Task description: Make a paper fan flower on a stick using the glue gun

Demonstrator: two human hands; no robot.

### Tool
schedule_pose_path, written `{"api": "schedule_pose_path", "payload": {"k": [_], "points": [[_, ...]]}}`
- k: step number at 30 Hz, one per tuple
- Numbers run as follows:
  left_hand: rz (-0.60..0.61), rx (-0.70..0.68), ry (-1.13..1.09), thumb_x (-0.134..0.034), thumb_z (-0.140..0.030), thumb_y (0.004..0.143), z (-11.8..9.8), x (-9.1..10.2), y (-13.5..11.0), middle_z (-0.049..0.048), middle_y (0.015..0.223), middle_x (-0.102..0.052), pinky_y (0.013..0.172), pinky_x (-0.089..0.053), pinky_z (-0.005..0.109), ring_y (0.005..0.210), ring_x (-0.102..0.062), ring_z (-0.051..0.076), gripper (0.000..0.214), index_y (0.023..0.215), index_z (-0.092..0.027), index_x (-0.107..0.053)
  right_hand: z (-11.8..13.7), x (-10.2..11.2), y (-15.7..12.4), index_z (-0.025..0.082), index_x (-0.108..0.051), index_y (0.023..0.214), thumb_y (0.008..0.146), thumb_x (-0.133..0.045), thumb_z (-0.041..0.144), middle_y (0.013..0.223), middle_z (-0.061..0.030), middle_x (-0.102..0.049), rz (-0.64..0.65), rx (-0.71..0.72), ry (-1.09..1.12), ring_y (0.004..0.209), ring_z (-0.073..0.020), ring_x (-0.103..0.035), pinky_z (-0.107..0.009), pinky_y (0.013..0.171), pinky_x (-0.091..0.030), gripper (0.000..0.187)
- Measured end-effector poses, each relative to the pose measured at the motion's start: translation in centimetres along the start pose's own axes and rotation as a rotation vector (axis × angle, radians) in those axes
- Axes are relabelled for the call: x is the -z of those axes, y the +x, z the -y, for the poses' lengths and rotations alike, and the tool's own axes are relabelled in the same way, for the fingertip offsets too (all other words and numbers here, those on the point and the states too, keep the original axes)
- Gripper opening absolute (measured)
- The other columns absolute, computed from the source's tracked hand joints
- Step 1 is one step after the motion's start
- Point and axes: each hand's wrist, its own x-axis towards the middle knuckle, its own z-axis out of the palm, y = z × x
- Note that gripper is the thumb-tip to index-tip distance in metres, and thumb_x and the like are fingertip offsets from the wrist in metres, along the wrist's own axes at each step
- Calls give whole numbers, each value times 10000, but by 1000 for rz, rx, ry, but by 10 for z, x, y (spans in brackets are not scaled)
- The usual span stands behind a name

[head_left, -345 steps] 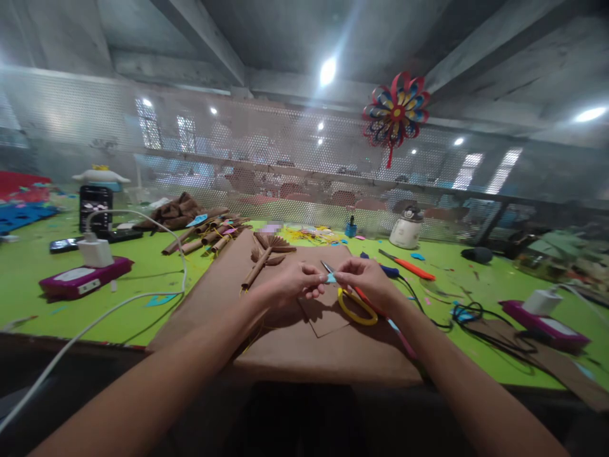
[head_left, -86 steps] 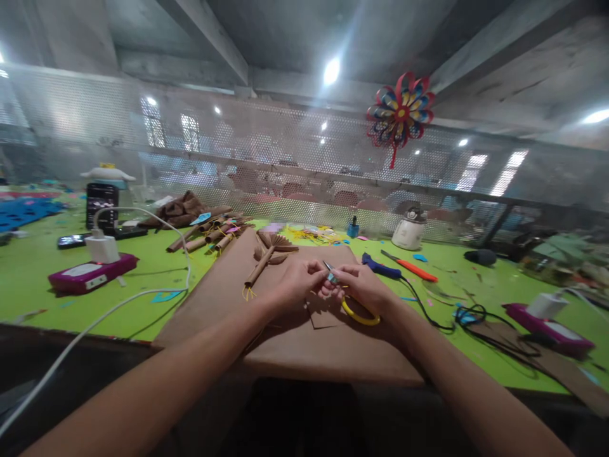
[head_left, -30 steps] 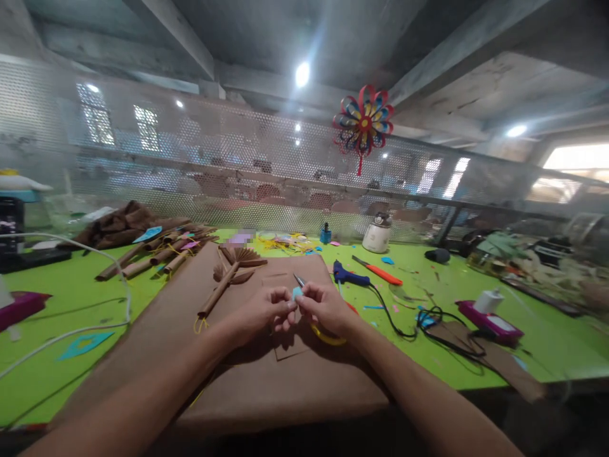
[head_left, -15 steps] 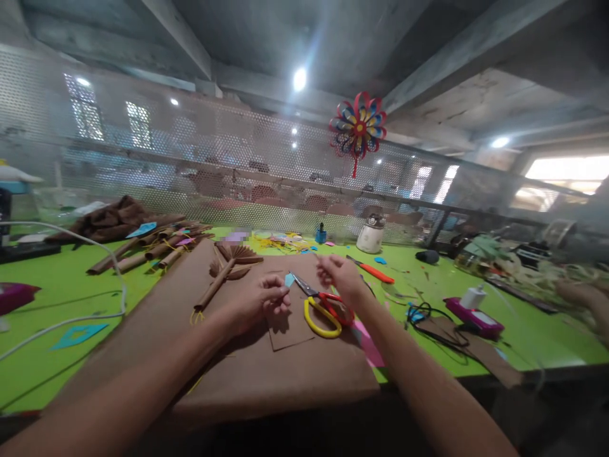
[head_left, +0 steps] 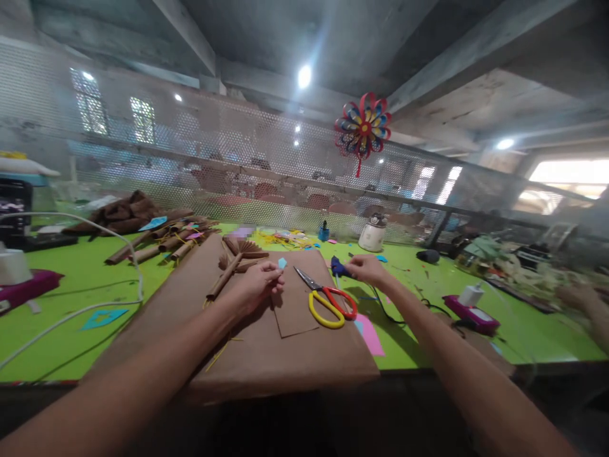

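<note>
My left hand pinches a small light-blue paper piece above the brown paper sheet. My right hand reaches right and closes round the blue glue gun on the green table. The scissors, with one yellow and one red handle, lie open on the brown paper between my hands. A brown folded-paper fan on a rolled stick rests just beyond my left hand.
Rolled brown paper tubes lie at the left. White cable and a magenta device sit far left. Another magenta device, black cords, an orange cutter and a white pot are at the right. Another person's hand shows far right.
My right hand let go of the scissors, which now lie on the brown paper, and moved right onto the glue gun. My left hand keeps the blue piece.
</note>
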Motion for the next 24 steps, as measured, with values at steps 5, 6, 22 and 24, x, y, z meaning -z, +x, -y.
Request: {"api": "schedule_pose_path", "payload": {"k": [5,6,22,24], "points": [[22,-56,-23,-632,-231,756,0,-1,-2,11,670,-576,560,-394,197,595,-538,90,149,736,-149,-509,36,-45,-47,163,-674,765,624,-659,256,767,-108,-690,373,324,-816,703,-217,-615,-259,545,-347,169],[42,-70,-24,-636,-236,754,-1,-1,-3,12,683,-583,572,-396,196,603,-539,87,149,748,-151,-514,41,-51,-52,162,-675,824,629,-649,239,805,-127,-695,386,326,-913,717,-231,-627,-262,535,-337,211],[-16,-174,-88,-754,-267,611,-30,0,-14,-10,616,-563,598,-385,216,560,-501,69,270,747,-122,-571,47,-59,-38,191,-540,901,594,-638,242,810,-66,-624,151,122,-67,735,-228,-614,-325,651,-468,327],[-36,-192,-101,-749,-270,617,-30,1,-13,-8,616,-567,595,-380,216,558,-501,71,270,752,-123,-567,57,-65,-48,215,-502,894,594,-634,272,805,-36,-595,236,176,268,713,-199,-609,-327,669,-496,332]]}}
